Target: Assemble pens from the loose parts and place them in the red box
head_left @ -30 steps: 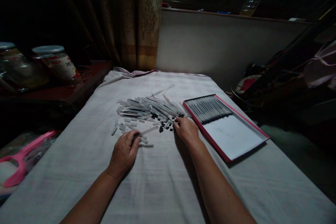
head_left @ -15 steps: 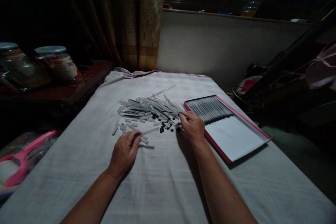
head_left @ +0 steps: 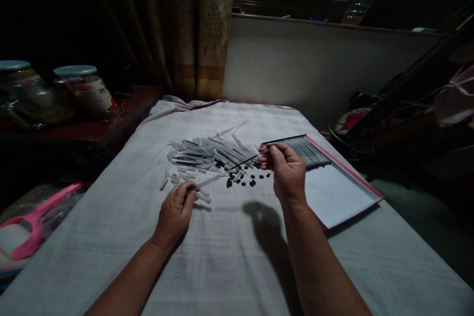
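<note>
On the white cloth lies a heap of clear pen barrels and refills, with small black caps scattered in front of it. My left hand rests on the cloth, fingers pinched on a clear pen barrel that points toward the heap. My right hand is raised above the cloth, pinching a thin dark refill that slants down to the left. Just right of it lies a red-edged flat box with a row of finished pens at its far end.
The cloth-covered table runs to a wall and curtain. Two lidded jars stand on a dark side shelf at left. A pink plastic tool lies at the lower left. Dark clutter fills the right side.
My right hand has left the black caps, lifted off the cloth and moved right, now holding a thin dark refill. My left hand has stayed put on the barrel.
</note>
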A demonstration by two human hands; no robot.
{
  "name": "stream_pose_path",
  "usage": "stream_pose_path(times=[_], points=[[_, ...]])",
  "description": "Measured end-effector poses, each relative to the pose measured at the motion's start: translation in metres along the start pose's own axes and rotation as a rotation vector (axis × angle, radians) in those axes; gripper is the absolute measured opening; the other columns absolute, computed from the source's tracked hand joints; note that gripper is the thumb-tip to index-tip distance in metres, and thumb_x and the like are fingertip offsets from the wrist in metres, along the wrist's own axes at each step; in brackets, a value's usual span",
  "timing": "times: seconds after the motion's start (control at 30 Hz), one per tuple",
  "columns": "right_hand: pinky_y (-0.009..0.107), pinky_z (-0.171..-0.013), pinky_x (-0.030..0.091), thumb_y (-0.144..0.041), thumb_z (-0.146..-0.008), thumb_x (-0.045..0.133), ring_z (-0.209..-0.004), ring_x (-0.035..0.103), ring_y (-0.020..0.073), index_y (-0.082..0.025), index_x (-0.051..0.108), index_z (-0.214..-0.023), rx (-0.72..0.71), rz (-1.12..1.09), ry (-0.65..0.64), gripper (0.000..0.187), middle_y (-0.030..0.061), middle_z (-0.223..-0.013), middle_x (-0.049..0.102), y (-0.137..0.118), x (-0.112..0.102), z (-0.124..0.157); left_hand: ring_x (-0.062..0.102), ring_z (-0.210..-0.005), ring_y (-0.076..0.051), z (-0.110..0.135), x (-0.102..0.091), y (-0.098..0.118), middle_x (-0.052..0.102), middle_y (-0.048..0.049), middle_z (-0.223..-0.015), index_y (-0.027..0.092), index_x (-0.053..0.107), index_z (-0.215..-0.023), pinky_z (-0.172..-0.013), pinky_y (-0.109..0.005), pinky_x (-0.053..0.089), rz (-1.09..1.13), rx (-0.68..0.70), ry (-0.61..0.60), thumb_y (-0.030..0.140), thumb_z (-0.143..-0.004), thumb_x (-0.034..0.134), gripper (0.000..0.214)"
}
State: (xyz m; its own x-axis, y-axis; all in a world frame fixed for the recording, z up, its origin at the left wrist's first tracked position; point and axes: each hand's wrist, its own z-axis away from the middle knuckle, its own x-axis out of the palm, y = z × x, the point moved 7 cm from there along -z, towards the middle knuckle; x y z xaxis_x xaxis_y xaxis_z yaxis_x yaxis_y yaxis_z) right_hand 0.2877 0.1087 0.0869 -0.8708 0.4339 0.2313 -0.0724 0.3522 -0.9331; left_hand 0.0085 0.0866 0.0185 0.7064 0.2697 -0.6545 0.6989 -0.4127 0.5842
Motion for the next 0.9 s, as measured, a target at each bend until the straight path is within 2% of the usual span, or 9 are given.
stream_pose_path(times=[0.3, 0.43, 0.57, 0.77, 0.83, 0.9], points=[[0.022, -0.043, 0.050, -0.046, -0.078, 0.064, -0.055, 0.067, 0.0146, -0.017, 0.063, -0.082, 0.033, 0.084, -0.122, 0.029, 0.0044, -0.073, 0.072, 0.002, 0.023, 0.015, 0.068, -0.086, -0.021, 0.001, 0.000, 0.001, 0.072, -0.0045, -0.089, 0.022, 0.060, -0.099, -0.079, -0.034, 0.053, 0.021, 0.002, -0.004, 0.034, -0.093, 0.045, 0.020], [0.024, -0.047, 0.052, -0.043, -0.079, 0.062, -0.057, 0.067, 0.0147, -0.017, 0.067, -0.084, 0.038, 0.124, -0.199, 0.026, 0.0043, -0.076, 0.072, 0.011, 0.036, 0.025, 0.068, -0.087, -0.021, 0.001, 0.000, 0.002, 0.073, -0.0048, -0.091, 0.021, 0.060, -0.100, -0.080, -0.034, 0.053, 0.024, 0.004, -0.010, 0.034, -0.093, 0.046, 0.020], [0.026, -0.053, 0.053, -0.035, -0.083, 0.057, -0.061, 0.068, 0.0169, -0.018, 0.074, -0.090, -0.006, 0.298, -0.402, 0.025, 0.0046, -0.074, 0.073, 0.027, 0.058, 0.043, 0.068, -0.086, -0.021, 0.001, 0.000, 0.006, 0.074, -0.0035, -0.088, 0.022, 0.059, -0.101, -0.079, -0.034, 0.053, 0.032, 0.020, -0.032, 0.033, -0.094, 0.045, 0.019], [0.027, -0.073, 0.052, -0.027, -0.094, 0.045, -0.080, 0.070, 0.0174, -0.019, 0.070, -0.114, -0.271, 0.645, -0.795, 0.033, 0.0083, -0.097, 0.075, 0.022, 0.089, 0.074, 0.069, -0.087, -0.021, 0.001, 0.001, 0.007, 0.074, -0.0034, -0.091, 0.022, 0.058, -0.103, -0.080, -0.034, 0.053, 0.041, 0.029, -0.047, 0.033, -0.095, 0.044, 0.019], [0.026, -0.074, 0.050, -0.027, -0.095, 0.044, -0.082, 0.070, 0.0174, -0.021, 0.070, -0.114, -0.272, 0.752, -0.862, 0.032, 0.0062, -0.093, 0.076, 0.022, 0.088, 0.073, 0.069, -0.086, -0.021, 0.002, 0.002, 0.005, 0.074, -0.0028, -0.090, 0.023, 0.057, -0.104, -0.080, -0.034, 0.053, 0.049, 0.017, -0.058, 0.032, -0.095, 0.043, 0.019], [0.026, -0.072, 0.050, -0.026, -0.094, 0.047, -0.083, 0.070, 0.0185, -0.023, 0.071, -0.110, -0.213, 0.881, -0.823, 0.029, 0.0050, -0.091, 0.076, 0.027, 0.074, 0.058, 0.069, -0.086, -0.020, 0.003, 0.002, 0.003, 0.073, -0.0030, -0.091, 0.023, 0.057, -0.104, -0.079, -0.034, 0.054, 0.049, 0.014, -0.052, 0.032, -0.095, 0.043, 0.019]])
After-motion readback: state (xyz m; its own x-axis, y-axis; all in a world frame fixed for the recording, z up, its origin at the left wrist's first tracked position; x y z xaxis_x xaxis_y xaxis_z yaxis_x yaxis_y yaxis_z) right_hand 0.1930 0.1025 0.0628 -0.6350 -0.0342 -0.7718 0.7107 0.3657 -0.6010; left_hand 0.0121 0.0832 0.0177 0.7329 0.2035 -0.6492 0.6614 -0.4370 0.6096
